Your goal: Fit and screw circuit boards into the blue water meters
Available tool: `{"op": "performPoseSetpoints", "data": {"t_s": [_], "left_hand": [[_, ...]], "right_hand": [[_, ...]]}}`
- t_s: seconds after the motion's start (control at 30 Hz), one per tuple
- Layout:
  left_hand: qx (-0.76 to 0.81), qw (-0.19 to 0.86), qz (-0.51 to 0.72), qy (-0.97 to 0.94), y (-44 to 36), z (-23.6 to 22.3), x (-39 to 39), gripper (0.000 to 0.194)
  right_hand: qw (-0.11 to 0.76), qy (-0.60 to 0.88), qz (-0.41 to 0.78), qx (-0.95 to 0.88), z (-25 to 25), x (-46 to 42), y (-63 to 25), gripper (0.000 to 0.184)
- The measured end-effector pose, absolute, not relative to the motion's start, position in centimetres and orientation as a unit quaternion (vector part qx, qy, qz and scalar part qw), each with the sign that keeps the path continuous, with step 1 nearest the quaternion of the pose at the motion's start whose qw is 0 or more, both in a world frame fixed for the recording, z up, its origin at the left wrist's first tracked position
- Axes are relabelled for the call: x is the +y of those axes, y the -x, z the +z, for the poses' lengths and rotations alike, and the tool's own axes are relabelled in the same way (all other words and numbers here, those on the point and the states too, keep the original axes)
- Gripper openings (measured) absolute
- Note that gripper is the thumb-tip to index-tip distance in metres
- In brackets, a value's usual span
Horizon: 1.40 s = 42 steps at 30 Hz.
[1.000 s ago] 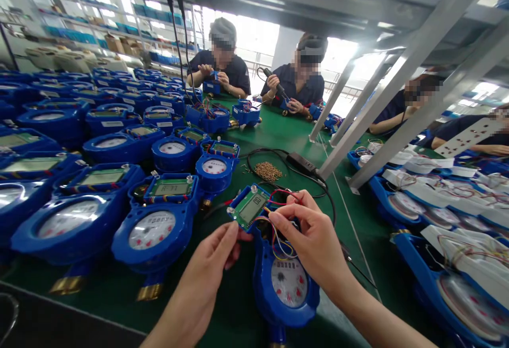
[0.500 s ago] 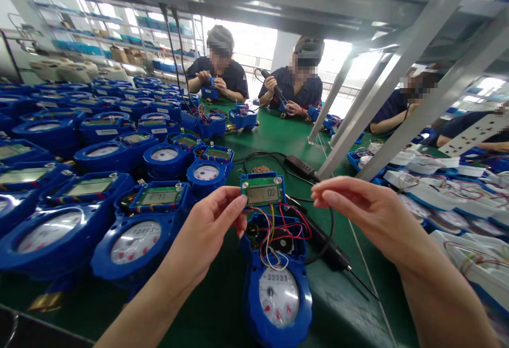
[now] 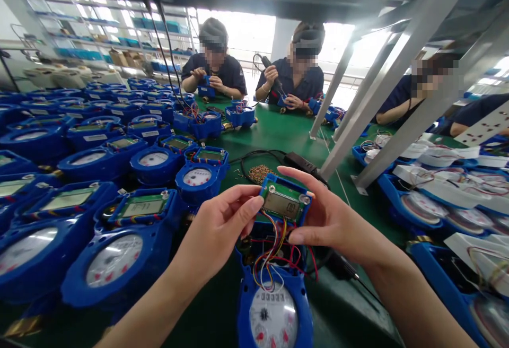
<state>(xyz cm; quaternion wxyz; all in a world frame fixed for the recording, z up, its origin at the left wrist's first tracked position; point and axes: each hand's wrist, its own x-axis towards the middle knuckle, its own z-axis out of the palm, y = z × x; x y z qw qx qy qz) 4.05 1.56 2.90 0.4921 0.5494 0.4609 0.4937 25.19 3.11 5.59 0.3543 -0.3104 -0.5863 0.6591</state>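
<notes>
A small LCD display module in a blue frame, with a green circuit board, is held tilted above an opened blue water meter. My left hand pinches its left edge between thumb and fingers. My right hand is around its right side, thumb at the lower corner and fingers behind; their exact contact is partly hidden. Yellow, white and red wires run from the module into the meter's open compartment. Below them shows the meter's round white dial with red pointers.
Rows of blue water meters crowd the left. A pile of small screws lies behind the module. A black electric screwdriver lies to the right, partly hidden. Metal posts and meters with white parts stand right. Co-workers sit opposite.
My right hand has moved left from the air to the display module's right side. The module has tilted and shifted slightly right and nearer, still in my left hand.
</notes>
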Motion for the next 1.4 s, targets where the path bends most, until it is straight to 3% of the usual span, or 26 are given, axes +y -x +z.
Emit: {"op": "performPoseSetpoints", "data": {"t_s": [0.2,0.43,0.57,1.07,1.4], "left_hand": [[0.470,0.496,0.518,-0.514,-5.0,2.0,0.8,0.033],[0.491,0.519,0.442,-0.542,-6.1,2.6,-1.2,0.035],[0.489,0.509,0.451,-0.546,-6.7,2.4,-1.5,0.034],[0.461,0.528,0.506,-0.502,-5.3,1.0,-2.0,0.020],[0.475,0.498,0.486,-0.538,-5.4,0.6,-2.2,0.023]], "right_hand": [[0.378,0.352,0.620,-0.590,5.7,2.2,-24.5,0.082],[0.399,0.430,0.379,-0.715,6.5,0.0,-24.5,0.082],[0.392,0.436,0.302,-0.752,6.5,-0.7,-24.6,0.079],[0.454,0.413,0.475,-0.631,6.2,0.2,-24.0,0.076],[0.462,0.384,0.579,-0.551,5.7,0.9,-23.7,0.074]]}}
